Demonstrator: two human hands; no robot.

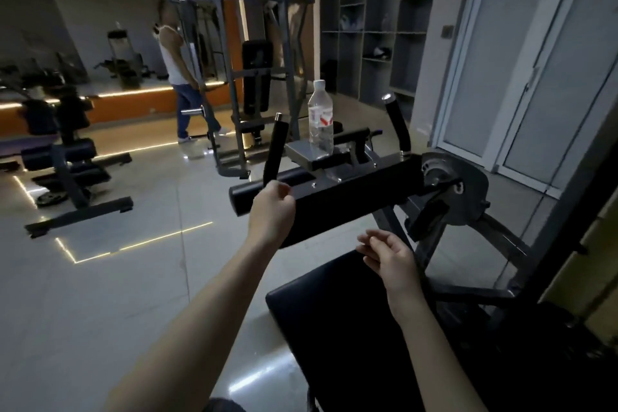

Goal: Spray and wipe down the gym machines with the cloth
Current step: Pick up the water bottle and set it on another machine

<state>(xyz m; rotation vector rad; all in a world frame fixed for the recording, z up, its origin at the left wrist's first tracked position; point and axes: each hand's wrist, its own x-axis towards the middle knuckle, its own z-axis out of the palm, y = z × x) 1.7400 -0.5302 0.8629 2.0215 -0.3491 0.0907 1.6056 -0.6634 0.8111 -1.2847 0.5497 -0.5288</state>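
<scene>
Black pad (337, 206) meets left hand (272, 214), fingers clenched, seemingly empty; right hand (389, 259) fingers relaxed nearby.

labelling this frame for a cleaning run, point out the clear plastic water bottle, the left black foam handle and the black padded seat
clear plastic water bottle (320, 119), head view, on its label
left black foam handle (276, 148), head view, mid shaft
black padded seat (334, 338), head view, bare top surface

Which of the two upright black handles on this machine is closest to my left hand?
The handle left of the water bottle; its base is by your left hand, while the other handle stands beyond the bottle.
</scene>
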